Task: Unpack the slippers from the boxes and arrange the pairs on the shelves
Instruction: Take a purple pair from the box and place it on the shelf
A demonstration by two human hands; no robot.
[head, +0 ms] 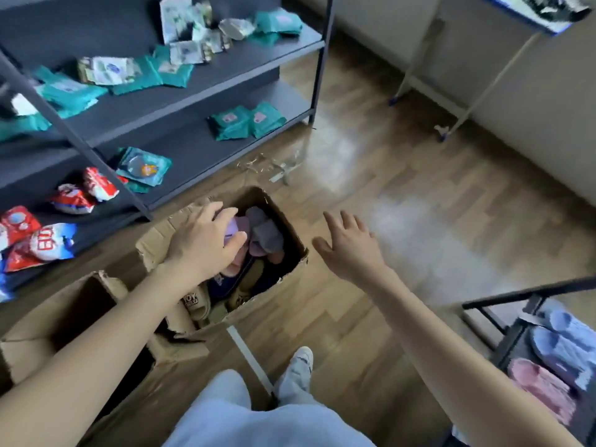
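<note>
An open cardboard box [290,227] on the wooden floor holds several slippers: a lilac one [238,225], a grey one [266,233], and tan and navy ones lower down. My left hand [203,243] reaches into the box and grips the lilac slipper. My right hand [350,248] hovers to the right of the box with fingers spread, holding nothing. At the lower right, a black shelf [503,296] carries blue slippers [561,337] and a pink slipper [541,385].
A second open cardboard box [106,285] stands at the lower left. A dark grey shelf unit [200,88] with teal and red packets lines the left. Paper scraps [280,169] lie on the floor. A white table leg [483,85] stands at the back right.
</note>
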